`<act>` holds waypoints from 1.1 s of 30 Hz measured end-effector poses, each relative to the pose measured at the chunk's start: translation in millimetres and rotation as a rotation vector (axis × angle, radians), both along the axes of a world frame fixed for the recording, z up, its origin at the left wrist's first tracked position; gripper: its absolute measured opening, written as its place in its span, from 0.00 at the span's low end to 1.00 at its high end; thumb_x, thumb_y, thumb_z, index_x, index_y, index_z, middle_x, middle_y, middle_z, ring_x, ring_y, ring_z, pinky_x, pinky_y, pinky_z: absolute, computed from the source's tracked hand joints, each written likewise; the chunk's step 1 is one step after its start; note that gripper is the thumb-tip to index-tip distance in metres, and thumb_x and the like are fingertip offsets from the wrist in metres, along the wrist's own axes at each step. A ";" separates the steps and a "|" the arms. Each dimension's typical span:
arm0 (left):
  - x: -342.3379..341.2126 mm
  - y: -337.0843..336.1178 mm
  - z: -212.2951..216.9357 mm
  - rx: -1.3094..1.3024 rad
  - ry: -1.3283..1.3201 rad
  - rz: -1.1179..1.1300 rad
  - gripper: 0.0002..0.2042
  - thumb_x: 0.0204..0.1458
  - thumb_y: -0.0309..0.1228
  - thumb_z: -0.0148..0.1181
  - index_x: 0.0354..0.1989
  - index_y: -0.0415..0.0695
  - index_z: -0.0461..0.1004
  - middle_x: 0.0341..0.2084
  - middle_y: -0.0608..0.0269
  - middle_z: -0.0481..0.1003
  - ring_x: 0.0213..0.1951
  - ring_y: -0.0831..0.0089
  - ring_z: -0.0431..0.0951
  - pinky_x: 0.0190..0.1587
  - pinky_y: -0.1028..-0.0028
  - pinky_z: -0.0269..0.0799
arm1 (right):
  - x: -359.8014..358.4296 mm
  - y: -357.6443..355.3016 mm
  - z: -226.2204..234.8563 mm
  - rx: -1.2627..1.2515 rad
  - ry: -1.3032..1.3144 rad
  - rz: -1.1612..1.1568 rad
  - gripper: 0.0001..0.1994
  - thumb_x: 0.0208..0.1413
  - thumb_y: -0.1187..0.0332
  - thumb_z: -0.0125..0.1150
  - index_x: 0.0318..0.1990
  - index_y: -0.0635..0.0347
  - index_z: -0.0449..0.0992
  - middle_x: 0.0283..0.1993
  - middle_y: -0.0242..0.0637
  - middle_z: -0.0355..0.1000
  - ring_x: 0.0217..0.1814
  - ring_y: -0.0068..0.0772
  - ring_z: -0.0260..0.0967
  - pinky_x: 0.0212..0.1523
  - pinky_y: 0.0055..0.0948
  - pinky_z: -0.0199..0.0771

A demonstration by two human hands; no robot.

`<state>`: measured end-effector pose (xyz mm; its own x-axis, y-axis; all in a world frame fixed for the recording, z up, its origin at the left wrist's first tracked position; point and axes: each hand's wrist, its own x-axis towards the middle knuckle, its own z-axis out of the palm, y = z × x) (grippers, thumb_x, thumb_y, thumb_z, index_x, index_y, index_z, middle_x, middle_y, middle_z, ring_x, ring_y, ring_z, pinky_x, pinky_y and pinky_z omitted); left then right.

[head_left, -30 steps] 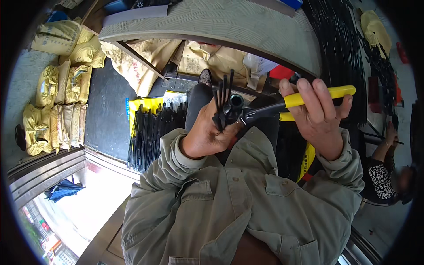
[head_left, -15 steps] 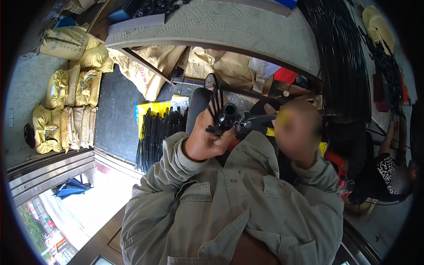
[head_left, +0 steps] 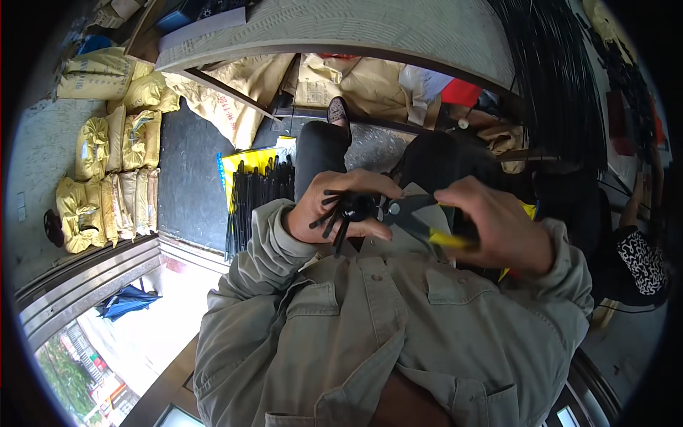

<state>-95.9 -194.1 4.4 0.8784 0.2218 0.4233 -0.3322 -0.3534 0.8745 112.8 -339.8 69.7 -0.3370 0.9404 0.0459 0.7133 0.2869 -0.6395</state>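
My left hand (head_left: 310, 211) is closed around a black umbrella frame (head_left: 358, 207), seen nearly end-on. Its thin ribs fan out on the left and below a round dark end. In my right hand (head_left: 501, 222) is a pair of pliers (head_left: 407, 212) with dark jaws and yellow-and-black handles. The handles are spread apart, and the yellow one is blurred. The jaws reach the right side of the umbrella frame beside my left fingers; what lies between them is too small to make out.
A bundle of black rods (head_left: 257, 196) lies on a yellow bag at my left. Tan sacks (head_left: 117, 203) are stacked by the far-left wall. Ahead stands a grey-topped table (head_left: 341, 34), with long black strands (head_left: 558, 92) at its right. Another person in a patterned garment (head_left: 640, 262) is far right.
My right hand has swung the pliers lower and their handles are wider apart. The umbrella frame has tilted, its ribs now pointing left and down rather than up.
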 end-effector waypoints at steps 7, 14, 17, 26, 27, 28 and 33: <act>1.1 -7.6 1.5 -0.211 0.021 -0.050 0.24 0.33 0.30 0.71 0.42 0.38 0.70 0.38 0.57 0.74 0.36 0.68 0.76 0.37 0.75 0.70 | 25.3 5.7 -13.6 -1.035 0.647 0.063 0.31 0.38 0.73 0.66 0.51 0.64 0.56 0.45 0.50 0.67 0.37 0.43 0.71 0.34 0.31 0.72; 1.0 -5.7 -8.0 -0.030 -0.029 0.093 0.26 0.33 0.31 0.71 0.44 0.39 0.69 0.39 0.57 0.73 0.36 0.67 0.76 0.37 0.74 0.70 | 3.9 -7.8 -7.4 -0.074 -0.020 0.007 0.25 0.45 0.73 0.61 0.50 0.65 0.58 0.47 0.49 0.67 0.39 0.39 0.72 0.32 0.30 0.73; 5.2 0.1 2.4 -0.112 0.013 -0.020 0.26 0.33 0.31 0.70 0.44 0.38 0.69 0.38 0.57 0.74 0.36 0.67 0.76 0.37 0.73 0.70 | 2.7 -16.9 -15.5 0.174 -0.199 -0.070 0.24 0.45 0.70 0.62 0.49 0.65 0.59 0.47 0.50 0.67 0.38 0.38 0.72 0.32 0.30 0.73; 0.6 -1.7 -9.7 -0.064 0.026 0.124 0.27 0.32 0.36 0.70 0.43 0.39 0.70 0.37 0.57 0.74 0.36 0.66 0.76 0.37 0.73 0.70 | 17.5 4.1 -21.4 -0.351 0.333 -0.018 0.23 0.42 0.70 0.60 0.48 0.64 0.65 0.46 0.47 0.65 0.40 0.41 0.70 0.40 0.37 0.71; 1.1 -3.5 -8.7 -0.062 0.024 0.118 0.27 0.32 0.36 0.70 0.43 0.39 0.70 0.37 0.57 0.74 0.36 0.66 0.76 0.37 0.73 0.70 | 9.0 1.6 -29.1 -0.103 0.055 -0.060 0.21 0.42 0.70 0.59 0.47 0.64 0.67 0.47 0.46 0.65 0.40 0.40 0.69 0.41 0.37 0.71; 0.4 -6.7 -9.1 -0.073 0.030 0.178 0.27 0.32 0.36 0.71 0.42 0.38 0.70 0.37 0.58 0.74 0.35 0.67 0.76 0.37 0.74 0.69 | 3.2 1.8 -33.7 0.144 -0.222 -0.095 0.19 0.43 0.70 0.58 0.45 0.64 0.68 0.48 0.46 0.64 0.40 0.39 0.69 0.41 0.37 0.71; 2.3 -9.2 -7.5 -0.090 0.025 0.335 0.27 0.31 0.37 0.71 0.40 0.38 0.70 0.34 0.60 0.74 0.32 0.70 0.74 0.36 0.76 0.67 | 4.0 25.1 -22.8 0.398 -0.553 -0.102 0.16 0.41 0.65 0.60 0.38 0.64 0.72 0.47 0.44 0.63 0.39 0.39 0.68 0.40 0.37 0.71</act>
<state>-93.6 -203.4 -3.2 0.7607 0.5347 0.3681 -0.1888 -0.3602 0.9136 116.8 -314.7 46.9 -0.3210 0.9160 0.2408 0.9404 0.3385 -0.0341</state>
